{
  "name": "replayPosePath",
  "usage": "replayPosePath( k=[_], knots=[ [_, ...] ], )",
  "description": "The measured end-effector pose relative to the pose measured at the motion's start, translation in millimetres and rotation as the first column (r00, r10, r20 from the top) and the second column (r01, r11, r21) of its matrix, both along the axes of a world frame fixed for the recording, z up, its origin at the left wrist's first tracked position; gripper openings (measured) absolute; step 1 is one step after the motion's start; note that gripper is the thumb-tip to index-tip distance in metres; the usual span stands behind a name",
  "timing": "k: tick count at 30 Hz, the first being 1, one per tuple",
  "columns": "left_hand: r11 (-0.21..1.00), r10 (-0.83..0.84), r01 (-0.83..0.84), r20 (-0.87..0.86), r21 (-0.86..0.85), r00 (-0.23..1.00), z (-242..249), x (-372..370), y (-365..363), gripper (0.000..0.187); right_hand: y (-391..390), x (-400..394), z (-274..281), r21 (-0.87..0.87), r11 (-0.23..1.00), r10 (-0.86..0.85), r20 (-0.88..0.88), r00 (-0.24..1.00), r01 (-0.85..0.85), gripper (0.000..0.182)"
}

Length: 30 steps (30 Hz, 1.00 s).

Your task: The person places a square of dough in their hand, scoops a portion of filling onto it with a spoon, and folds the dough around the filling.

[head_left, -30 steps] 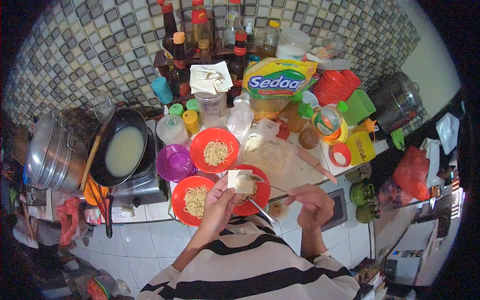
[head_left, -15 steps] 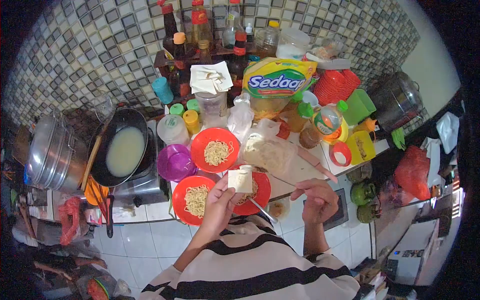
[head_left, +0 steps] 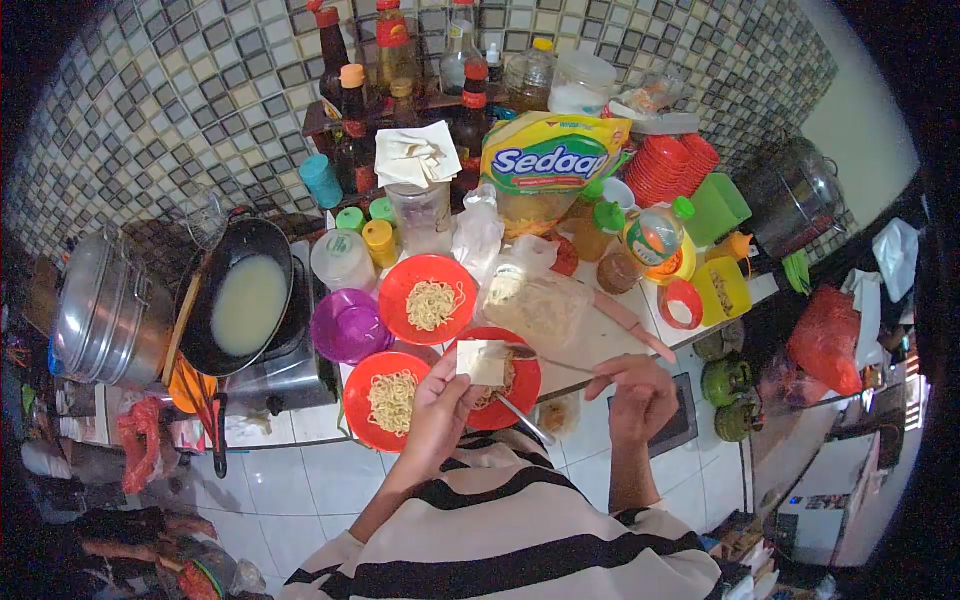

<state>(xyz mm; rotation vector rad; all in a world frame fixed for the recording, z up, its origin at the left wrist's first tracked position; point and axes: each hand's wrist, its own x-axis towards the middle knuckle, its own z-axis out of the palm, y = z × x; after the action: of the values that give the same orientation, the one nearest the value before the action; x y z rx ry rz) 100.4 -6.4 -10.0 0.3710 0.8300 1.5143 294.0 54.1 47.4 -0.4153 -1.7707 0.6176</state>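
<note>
My left hand [head_left: 445, 400] pinches a pale square wonton wrapper [head_left: 480, 361] between thumb and fingers. The wrapper is held over a red bowl of noodles [head_left: 527, 395], which it partly hides. A thin metal utensil [head_left: 562, 362] runs from the fingers of my right hand [head_left: 638, 395], its brownish tip close to the wrapper's right edge. Whether it is a spoon or a knife I cannot tell. Behind the hands lies a clear plastic bag of pale filling [head_left: 535, 305]. More square wrappers [head_left: 416, 155] are stacked on top of a clear jar [head_left: 422, 215].
Two more red noodle bowls [head_left: 428, 300] [head_left: 388, 402] and a purple bowl [head_left: 352, 326] stand to the left. A wok of cloudy liquid [head_left: 250, 300] sits on the stove. A spoon handle [head_left: 525, 418] juts over the counter edge. Bottles and a Sedaap pouch [head_left: 555, 160] line the back.
The utensil's tip has moved to the wrapper's right side. The pale lump at the wrapper's top edge no longer shows. Both hands stay nearly in place.
</note>
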Motion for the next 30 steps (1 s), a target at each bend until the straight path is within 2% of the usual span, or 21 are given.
replayPosePath(
  k=[1, 2, 3, 5, 6, 8, 9, 12, 14, 15, 17, 21, 30],
  knots=[
    [1.0, 0.0, 0.0, 0.0, 0.0, 1.0, -1, 0, 0, 0.035, -2, -5, -3, -0.158, 0.986, -0.081, -0.218, 0.973, 0.047, 0.025],
    [1.0, 0.007, -0.007, 0.005, -0.003, 1.0, -3, -1, 1, 0.035, -2, -7, -6, -0.317, 0.947, -0.19, -0.41, 0.892, 0.056, 0.026],
    [1.0, 0.014, -0.014, 0.01, -0.006, 1.0, -3, -1, 1, 0.035, 2, -7, -10, -0.315, 0.947, -0.19, -0.411, 0.891, 0.057, 0.026],
    [1.0, 0.017, -0.017, 0.008, -0.027, 1.0, -2, -2, 1, 0.035, 14, -6, -22, -0.581, 0.806, -0.425, -0.434, 0.794, 0.114, 0.024],
    [0.999, 0.022, -0.022, 0.008, -0.05, 1.0, -2, -2, 1, 0.034, 21, -5, -32, -0.58, 0.806, -0.426, -0.435, 0.793, 0.115, 0.024],
    [1.0, 0.018, -0.018, 0.049, -0.004, 0.999, -4, -3, 0, 0.034, 33, -3, -56, -0.702, 0.703, -0.533, -0.416, 0.737, 0.113, 0.024],
    [0.999, 0.013, -0.017, 0.091, 0.041, 0.996, -5, -4, 0, 0.034, 36, -4, -67, -0.703, 0.702, -0.535, -0.415, 0.736, 0.114, 0.024],
    [0.998, 0.058, -0.061, 0.141, 0.015, 0.988, -5, -6, 1, 0.028, 39, -4, -88, -0.731, 0.652, -0.6, -0.334, 0.727, 0.202, 0.022],
    [0.995, 0.101, -0.101, 0.129, -0.011, 0.986, -7, -6, 0, 0.027, 38, -5, -96, -0.64, 0.687, -0.594, -0.224, 0.772, 0.343, 0.022],
    [0.99, 0.143, -0.14, 0.117, -0.034, 0.983, -8, -6, 0, 0.026, 39, -5, -101, -0.642, 0.685, -0.597, -0.223, 0.771, 0.345, 0.022],
    [0.99, 0.14, -0.137, 0.115, -0.035, 0.983, -10, -8, 0, 0.026, 41, -5, -109, -0.529, 0.697, -0.594, -0.049, 0.803, 0.483, 0.023],
    [0.993, 0.115, -0.114, 0.09, -0.015, 0.989, -13, -9, 0, 0.03, 47, -11, -115, -0.484, 0.734, -0.58, -0.083, 0.81, 0.476, 0.026],
    [0.991, 0.135, -0.135, 0.105, -0.006, 0.985, -12, -12, 0, 0.027, 49, -16, -106, -0.584, 0.69, -0.57, -0.075, 0.818, 0.428, 0.027]
  ],
)
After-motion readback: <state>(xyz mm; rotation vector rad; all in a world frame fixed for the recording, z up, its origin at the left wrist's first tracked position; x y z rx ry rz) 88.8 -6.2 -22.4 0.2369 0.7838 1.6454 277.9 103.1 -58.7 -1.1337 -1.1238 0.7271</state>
